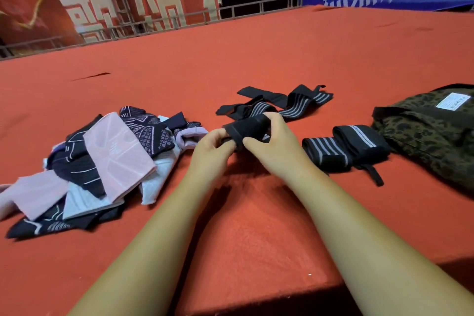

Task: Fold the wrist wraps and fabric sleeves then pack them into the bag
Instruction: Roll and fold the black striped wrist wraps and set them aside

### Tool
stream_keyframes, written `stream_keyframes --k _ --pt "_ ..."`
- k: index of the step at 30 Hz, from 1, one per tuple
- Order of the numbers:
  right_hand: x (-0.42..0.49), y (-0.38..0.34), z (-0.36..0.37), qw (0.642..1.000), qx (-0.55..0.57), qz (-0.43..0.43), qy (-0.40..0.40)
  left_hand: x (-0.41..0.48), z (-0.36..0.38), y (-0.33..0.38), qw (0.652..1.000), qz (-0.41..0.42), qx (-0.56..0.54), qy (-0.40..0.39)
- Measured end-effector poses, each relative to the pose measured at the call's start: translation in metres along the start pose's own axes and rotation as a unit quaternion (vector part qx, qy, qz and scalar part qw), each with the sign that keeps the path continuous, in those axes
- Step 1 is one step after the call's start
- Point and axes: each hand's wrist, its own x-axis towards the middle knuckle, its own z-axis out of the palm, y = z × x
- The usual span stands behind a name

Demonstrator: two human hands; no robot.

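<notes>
Red carpet covers the stage (pixel 256 59) that carries the work; red and blue banners hang behind its railing.

1. Far left: a loose heap of fabric sleeves (pixel 102 161), pink, pale and dark-patterned, lies unfolded. Judge them thin, light and limp. Take each one by its end corners and lay it flat before folding.

2. Centre: your left hand (pixel 213 151) and right hand (pixel 277 146) meet on one black wrist wrap (pixel 243 129), held just above the carpet. Each grip is clamped on it: the left fingertips pinch the near end, and the right thumb and fingers curl round the bundle. Expect elastic webbing that is light but springy and likely to uncoil if released. Hold it across its full width.

3. Just behind your hands: the loose wraps (pixel 282 104) lie unrolled and crossed, showing grey stripes.

4. Right of your hands: two rolled wraps (pixel 343 147) rest side by side, touching.

5. Far right: the leopard-print bag (pixel 431 141) lies slumped. Treat it as soft-sided. Whether its mouth is open cannot be told.
</notes>
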Motion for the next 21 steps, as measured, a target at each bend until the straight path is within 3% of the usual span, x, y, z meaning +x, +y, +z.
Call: stream_keyframes --k 8,12,16,19,21 --pt "-0.006 -0.007 0.032 1.0 0.0 -0.001 -0.019 -0.035 -0.052 0.003 0.999 -0.002 0.042 0.024" --pt "-0.011 -0.014 0.041 0.985 0.162 0.053 -0.007 -0.056 -0.067 0.016 1.0 -0.015 0.027 0.005" --pt "-0.023 -0.025 0.057 0.955 0.278 0.088 -0.044 -0.073 -0.093 0.035 0.984 -0.074 0.126 -0.1" --pt "-0.027 -0.03 0.06 0.967 0.243 0.065 -0.038 -0.089 -0.111 0.049 0.947 -0.129 0.227 -0.186" --pt "-0.024 -0.035 0.055 0.963 0.259 0.067 -0.003 -0.098 -0.127 0.053 0.933 -0.127 0.269 -0.204"
